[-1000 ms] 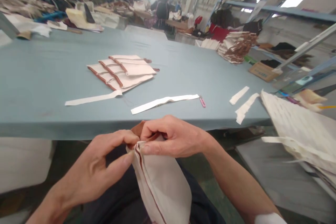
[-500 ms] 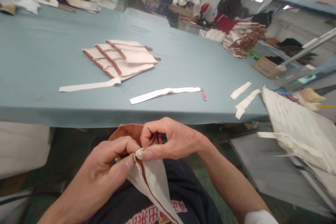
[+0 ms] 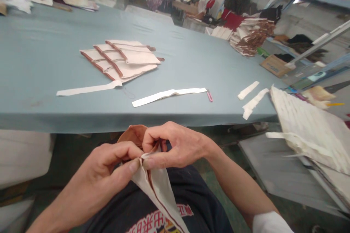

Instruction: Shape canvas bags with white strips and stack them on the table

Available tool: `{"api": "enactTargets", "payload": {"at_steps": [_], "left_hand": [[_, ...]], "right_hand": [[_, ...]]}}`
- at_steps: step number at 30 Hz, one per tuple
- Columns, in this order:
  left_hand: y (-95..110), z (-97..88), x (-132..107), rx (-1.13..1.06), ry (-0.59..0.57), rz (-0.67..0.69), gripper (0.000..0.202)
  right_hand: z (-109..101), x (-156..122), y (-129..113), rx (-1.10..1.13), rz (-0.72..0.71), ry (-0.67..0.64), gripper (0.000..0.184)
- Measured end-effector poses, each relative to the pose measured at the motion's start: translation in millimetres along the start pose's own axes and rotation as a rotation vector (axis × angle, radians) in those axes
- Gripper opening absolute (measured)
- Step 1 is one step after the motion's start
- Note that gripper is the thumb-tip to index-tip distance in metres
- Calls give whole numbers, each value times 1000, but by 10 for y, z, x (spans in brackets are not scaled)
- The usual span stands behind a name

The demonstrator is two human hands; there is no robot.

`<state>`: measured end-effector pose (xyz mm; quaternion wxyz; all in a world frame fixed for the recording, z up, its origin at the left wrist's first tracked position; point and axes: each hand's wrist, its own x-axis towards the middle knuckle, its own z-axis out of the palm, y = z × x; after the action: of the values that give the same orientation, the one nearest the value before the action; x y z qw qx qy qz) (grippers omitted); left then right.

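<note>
Both hands pinch the top of a cream cloth bag (image 3: 157,189) with brown trim, held over my lap below the table edge. My left hand (image 3: 104,174) grips its upper corner between thumb and fingers. My right hand (image 3: 172,145) is closed on the same edge, thumb pressed on the seam. A brown flap (image 3: 133,134) of the bag sticks up behind my fingers. The rest of the bag hangs down over my dark shirt.
On the blue-grey table (image 3: 41,54) lie a stack of finished cream bags (image 3: 120,60), two long white strips (image 3: 168,96) (image 3: 87,89), a small pink tool (image 3: 209,96) and two short strips (image 3: 251,98). A pile of cream fabric (image 3: 308,131) sits at right. Shelves and more stacks stand behind.
My hands have lowered slightly toward my lap with the bag. More of the brown flap shows behind my fingers. The view has tilted down.
</note>
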<state>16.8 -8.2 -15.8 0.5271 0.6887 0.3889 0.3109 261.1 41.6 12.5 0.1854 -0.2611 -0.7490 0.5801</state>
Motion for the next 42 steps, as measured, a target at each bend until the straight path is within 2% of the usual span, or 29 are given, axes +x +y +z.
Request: {"api": "enactTargets", "payload": {"at_steps": [3,5,8,13,18,23,28,32,36,42], "left_hand": [[8,-25,-19,32,-9,-58,36],[27,-25,-27,39,-7,-62,37],[34,-3,-27,27,-1,-51,40],[-44,14,-26,-56,-14,-53,39],[-77,12,-28,-93,-42,-76,40],[-10,87,56,-54,78,-129,43],[-1,62,25,-35,-29,-139,37],[-68,-9,-66,-1,-39,-128,40],[-107,-42,-76,16,15,-117,39],[-28,-18,-40,58,25,-116,41]], "right_hand": [[18,-10,-11,15,29,-11,30],[57,-4,-38,-44,47,41,25],[131,23,-70,-134,75,120,28],[175,58,-29,-167,59,143,34],[112,71,47,-73,59,86,37],[43,114,123,21,86,31,44],[22,111,146,133,147,-29,60],[28,88,132,159,108,-15,59],[41,58,69,18,127,30,49],[107,12,-34,-251,179,39,29]]}}
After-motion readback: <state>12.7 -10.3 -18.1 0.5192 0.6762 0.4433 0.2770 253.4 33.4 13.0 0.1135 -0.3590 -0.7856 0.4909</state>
